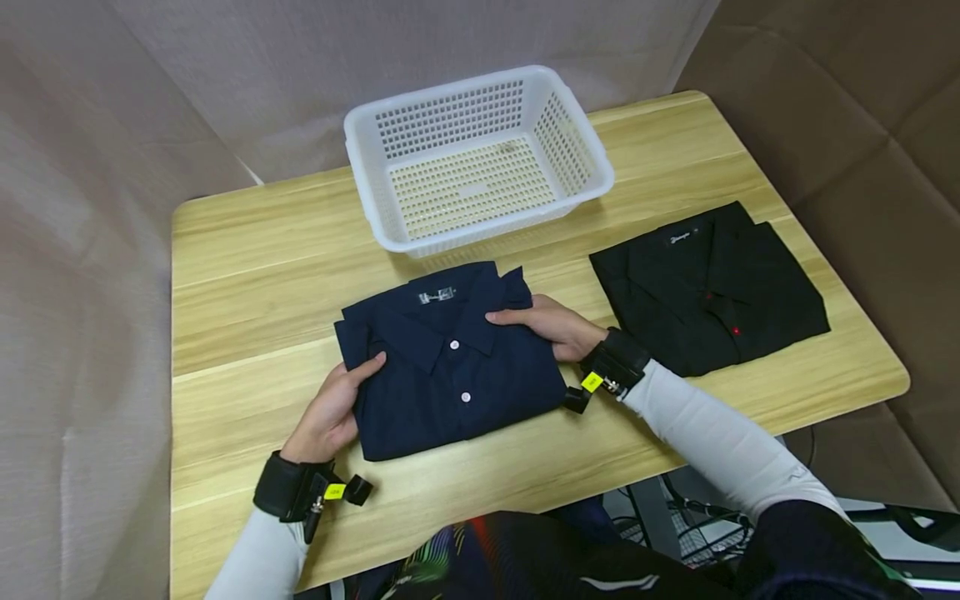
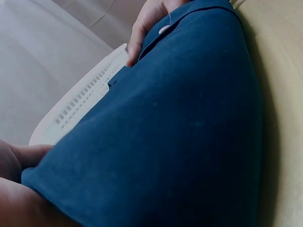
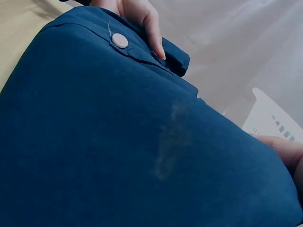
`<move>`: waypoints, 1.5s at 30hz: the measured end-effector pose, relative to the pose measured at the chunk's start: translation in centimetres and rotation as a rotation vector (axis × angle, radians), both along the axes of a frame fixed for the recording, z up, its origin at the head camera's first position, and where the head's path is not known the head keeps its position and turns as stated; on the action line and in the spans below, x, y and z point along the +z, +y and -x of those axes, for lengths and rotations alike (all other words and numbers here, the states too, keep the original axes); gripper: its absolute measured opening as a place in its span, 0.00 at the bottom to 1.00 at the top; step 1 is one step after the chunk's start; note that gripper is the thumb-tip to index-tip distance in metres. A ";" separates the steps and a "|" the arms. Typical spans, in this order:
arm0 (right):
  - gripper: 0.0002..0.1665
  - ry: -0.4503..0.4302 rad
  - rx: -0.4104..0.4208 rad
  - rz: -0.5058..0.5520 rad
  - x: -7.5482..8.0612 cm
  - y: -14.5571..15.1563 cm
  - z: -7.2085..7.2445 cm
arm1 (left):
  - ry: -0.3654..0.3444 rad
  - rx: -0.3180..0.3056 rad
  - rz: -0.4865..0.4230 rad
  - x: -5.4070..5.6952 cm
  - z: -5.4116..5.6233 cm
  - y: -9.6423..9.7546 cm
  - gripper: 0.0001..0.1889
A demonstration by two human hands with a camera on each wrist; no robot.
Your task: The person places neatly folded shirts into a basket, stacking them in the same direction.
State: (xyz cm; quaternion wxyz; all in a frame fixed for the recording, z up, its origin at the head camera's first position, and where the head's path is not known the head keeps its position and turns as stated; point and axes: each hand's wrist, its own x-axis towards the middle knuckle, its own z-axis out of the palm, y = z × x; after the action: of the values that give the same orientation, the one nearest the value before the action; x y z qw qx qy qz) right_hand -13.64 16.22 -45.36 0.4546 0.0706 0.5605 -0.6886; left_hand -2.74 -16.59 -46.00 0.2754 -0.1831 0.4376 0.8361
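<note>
A folded navy button-up shirt [image 1: 450,375], collar toward the far side, is held between both hands over the table. At its left edge the left hand [image 1: 330,417] grips it, thumb on top and the other fingers beneath, hidden by the cloth. My right hand [image 1: 562,329] pinches the right edge near the collar in the same way. Both wrist views are mostly filled by the shirt's front, which looks blue there, with a white button [image 3: 120,40] showing. To the right lies a second folded shirt [image 1: 712,292], black, flat on the wood.
A white perforated plastic basket [image 1: 480,229] stands at the back of the wooden table [image 1: 247,333], with nothing visible inside it. Grey curtain [image 1: 247,75] hangs behind and to the left. Brown padded covering [image 1: 855,150] borders the right side.
</note>
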 end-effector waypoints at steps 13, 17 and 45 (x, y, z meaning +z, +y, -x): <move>0.23 0.076 -0.039 0.006 0.1 0.1 -0.7 | 0.013 0.022 0.003 0.4 -0.3 0.1 0.24; 0.25 0.095 -0.042 -0.013 0.6 0.3 -0.9 | 0.031 0.010 -0.008 0.9 -0.5 0.1 0.25; 0.30 0.270 -0.026 -0.168 6.6 2.4 -2.0 | 0.181 -0.089 0.056 6.1 -1.0 1.1 0.25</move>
State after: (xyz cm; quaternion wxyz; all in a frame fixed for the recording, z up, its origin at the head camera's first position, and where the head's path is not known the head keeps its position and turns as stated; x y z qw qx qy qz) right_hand -11.63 18.59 -38.80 0.3587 0.0223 0.6713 -0.6482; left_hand -1.75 -15.49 -39.91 0.2666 -0.0949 0.4917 0.8235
